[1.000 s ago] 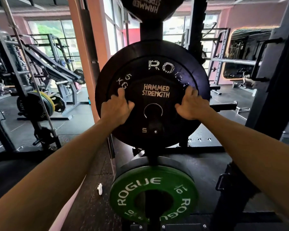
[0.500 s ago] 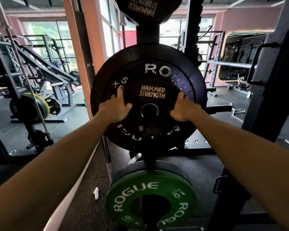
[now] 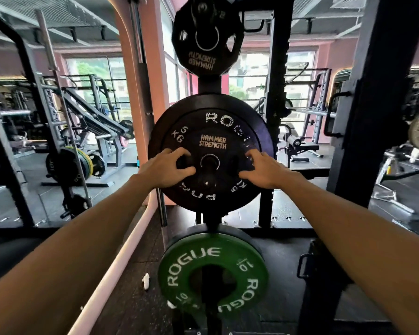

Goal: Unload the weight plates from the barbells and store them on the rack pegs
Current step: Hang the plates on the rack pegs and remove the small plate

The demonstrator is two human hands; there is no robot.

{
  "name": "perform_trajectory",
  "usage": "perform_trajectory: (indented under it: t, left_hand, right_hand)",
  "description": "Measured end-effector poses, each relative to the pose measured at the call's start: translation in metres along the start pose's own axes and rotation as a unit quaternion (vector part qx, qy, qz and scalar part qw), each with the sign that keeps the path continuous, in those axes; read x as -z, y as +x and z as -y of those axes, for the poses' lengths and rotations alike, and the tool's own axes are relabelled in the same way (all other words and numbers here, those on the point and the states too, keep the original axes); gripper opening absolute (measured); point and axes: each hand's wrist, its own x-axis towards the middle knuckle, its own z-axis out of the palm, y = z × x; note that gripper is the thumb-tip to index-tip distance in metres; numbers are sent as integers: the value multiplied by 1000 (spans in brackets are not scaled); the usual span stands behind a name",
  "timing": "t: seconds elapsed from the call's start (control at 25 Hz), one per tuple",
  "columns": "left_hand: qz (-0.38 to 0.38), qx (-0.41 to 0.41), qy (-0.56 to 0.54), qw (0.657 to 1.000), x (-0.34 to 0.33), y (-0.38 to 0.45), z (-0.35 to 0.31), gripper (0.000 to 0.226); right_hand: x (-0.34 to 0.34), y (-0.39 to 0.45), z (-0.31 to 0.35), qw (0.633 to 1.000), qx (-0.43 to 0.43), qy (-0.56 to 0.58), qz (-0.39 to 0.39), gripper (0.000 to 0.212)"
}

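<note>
The person is seating a small black plate (image 3: 211, 151) on the middle peg (image 3: 209, 162) of the storage rack (image 3: 209, 83), and this looks like the closing part of one storing step. The small plate, lettered "HAMMER STRENGTH", is lying flat against a wider black Rogue plate (image 3: 179, 122) marked 5 KG, with the peg's end showing through its centre hole.

The left hand (image 3: 166, 169) is resting on the left side of the small plate with its fingers (image 3: 179, 154) spread and curled into a grip opening; the right hand (image 3: 264, 169) is mirroring it on the right side, fingers (image 3: 250, 155) likewise spread and hooked at the plate's edge. Both are touching the plate rather than lifting it, as far as can be judged.

Next, the plate probably needs only a firm push flush against the Rogue plate, then both hands are letting go and going for another plate.

Above, a twelve-sided black plate (image 3: 207, 37) is hanging on the top peg; below, a green Rogue plate (image 3: 213, 269) marked 10 is sitting on the lowest peg. The small plate's surface appears matte and dark, its lettering worn.
</note>
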Motion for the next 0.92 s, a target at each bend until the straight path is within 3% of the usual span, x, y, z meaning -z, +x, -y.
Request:
perform_trajectory:
  t: [0.08,0.24,0.48,0.92]
  left_hand:
    - [-9,3,7,1000,14,-32,-11,60]
    - [-7,8,13,1000,39,-80,-30,78]
    - [-7,28,8,1000,69,-158,-71,79]
    - [-5,1,-16,1000,61,-283,-203,86]
  right_hand:
    - [8,-25,0,1000,9,-5,4,76]
    - [30,-65,6,1000,30,6,-1,79]
    - [67,-127,7,998,61,6,-9,80]
    - [149,-297,-72,999,18,-35,-21,88]
